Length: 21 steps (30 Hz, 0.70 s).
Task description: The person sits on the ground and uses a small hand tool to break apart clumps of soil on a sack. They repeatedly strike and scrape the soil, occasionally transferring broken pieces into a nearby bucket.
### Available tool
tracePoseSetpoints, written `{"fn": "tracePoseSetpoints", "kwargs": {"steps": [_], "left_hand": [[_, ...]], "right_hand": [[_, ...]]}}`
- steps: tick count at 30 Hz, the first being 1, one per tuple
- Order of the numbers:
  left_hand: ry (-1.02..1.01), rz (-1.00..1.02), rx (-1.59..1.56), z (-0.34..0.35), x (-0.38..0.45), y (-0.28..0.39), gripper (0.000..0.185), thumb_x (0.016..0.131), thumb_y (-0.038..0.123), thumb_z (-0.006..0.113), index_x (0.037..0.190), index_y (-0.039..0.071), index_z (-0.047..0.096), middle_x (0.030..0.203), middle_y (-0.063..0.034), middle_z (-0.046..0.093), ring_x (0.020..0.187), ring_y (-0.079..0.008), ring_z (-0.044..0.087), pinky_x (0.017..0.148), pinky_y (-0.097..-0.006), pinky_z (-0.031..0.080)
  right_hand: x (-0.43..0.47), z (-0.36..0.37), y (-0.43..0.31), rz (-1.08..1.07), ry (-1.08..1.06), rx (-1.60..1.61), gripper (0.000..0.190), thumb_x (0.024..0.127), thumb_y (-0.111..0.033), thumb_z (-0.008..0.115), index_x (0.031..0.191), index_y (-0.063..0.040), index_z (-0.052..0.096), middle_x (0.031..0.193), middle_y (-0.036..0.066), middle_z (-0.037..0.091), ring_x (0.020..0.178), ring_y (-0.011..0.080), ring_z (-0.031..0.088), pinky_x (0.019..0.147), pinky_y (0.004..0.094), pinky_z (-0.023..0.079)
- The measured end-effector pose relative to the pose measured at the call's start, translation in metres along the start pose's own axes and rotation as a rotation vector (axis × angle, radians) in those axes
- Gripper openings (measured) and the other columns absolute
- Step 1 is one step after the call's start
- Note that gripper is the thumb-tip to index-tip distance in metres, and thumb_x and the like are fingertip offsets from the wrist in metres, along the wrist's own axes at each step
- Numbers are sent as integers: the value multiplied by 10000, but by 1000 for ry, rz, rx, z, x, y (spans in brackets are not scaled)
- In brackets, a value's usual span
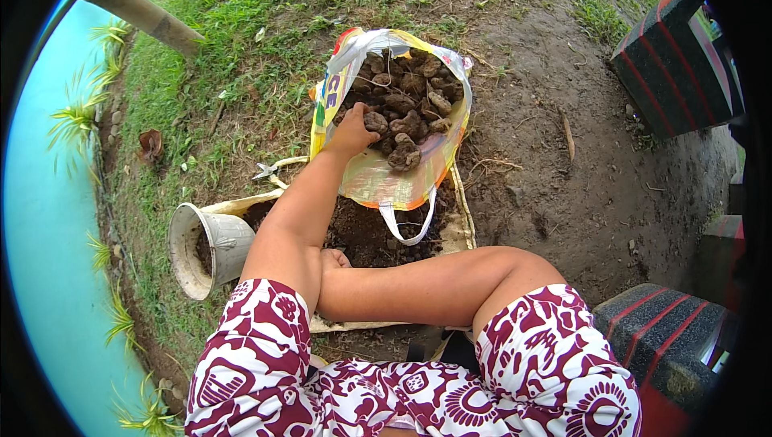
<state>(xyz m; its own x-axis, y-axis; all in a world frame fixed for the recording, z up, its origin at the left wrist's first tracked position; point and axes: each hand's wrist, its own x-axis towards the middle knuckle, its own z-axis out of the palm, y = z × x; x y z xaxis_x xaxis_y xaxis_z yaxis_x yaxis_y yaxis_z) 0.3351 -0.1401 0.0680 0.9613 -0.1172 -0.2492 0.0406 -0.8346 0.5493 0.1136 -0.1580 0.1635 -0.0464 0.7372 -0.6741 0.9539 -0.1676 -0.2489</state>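
My left hand (353, 130) reaches into an open plastic shopping bag (386, 187), with fingers and thumb around a rough brown lump (375, 123). Many similar soil-covered lumps (413, 84), perhaps stones, fill the bag's far part. One white handle (410, 238) of the bag droops toward me. My right forearm crosses beneath the left arm. Only part of my right hand (335, 259) shows beside the left elbow, its fingers seemingly curled; the rest is hidden. Below the bag, dark loose soil (362, 229) lies on a pale spread-out sack (461, 238).
A whitish plastic pot (226, 247) lies tipped at the left with some soil inside. Near it is a small metal object (265, 170). Dark blocks with red stripes (669, 69) stand at right. A post (139, 12) and turquoise wall (54, 208) are at left.
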Motion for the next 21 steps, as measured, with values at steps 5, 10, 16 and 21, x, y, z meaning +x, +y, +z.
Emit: {"fn": "tracePoseSetpoints", "kwargs": {"steps": [5, 10, 16, 21], "left_hand": [[-60, 52, 25, -19, -24, 39, 603, 648, 170, 726, 1166, 29, 450, 1155, -211, 525, 1072, -341, 523, 912, -387, 424], [-107, 212, -345, -58, -75, 75, 573, 702, 48, 649, 1238, 66, 447, 1169, -130, 542, 1049, -226, 542, 923, -317, 429], [-95, 73, -1192, -114, -162, 35, 437, 781, -57, 521, 1203, 59, 533, 1120, -91, 573, 1039, -201, 579, 916, -350, 491], [68, 89, -1696, -104, -254, -55, 471, 763, -54, 524, 1221, 47, 474, 1174, -127, 541, 1073, -262, 558, 908, -419, 505]], "right_hand": [[-9, -16, -7, 51, 21, 4, 138, 715, -282, 662, 808, -180, 665, 633, -4, 581, 476, 190, 534, 404, 305, 377], [-10, -31, -17, 78, -89, -107, 119, 695, -239, 649, 776, -151, 646, 611, 20, 557, 452, 187, 515, 379, 290, 367], [-21, -54, -33, 83, -100, -158, 224, 696, -239, 685, 897, -142, 685, 724, 33, 628, 531, 204, 590, 433, 320, 441], [-27, -69, -20, 231, -75, -63, 322, 742, -267, 677, 1041, -149, 694, 1008, 21, 677, 838, 217, 663, 581, 412, 528]]}}
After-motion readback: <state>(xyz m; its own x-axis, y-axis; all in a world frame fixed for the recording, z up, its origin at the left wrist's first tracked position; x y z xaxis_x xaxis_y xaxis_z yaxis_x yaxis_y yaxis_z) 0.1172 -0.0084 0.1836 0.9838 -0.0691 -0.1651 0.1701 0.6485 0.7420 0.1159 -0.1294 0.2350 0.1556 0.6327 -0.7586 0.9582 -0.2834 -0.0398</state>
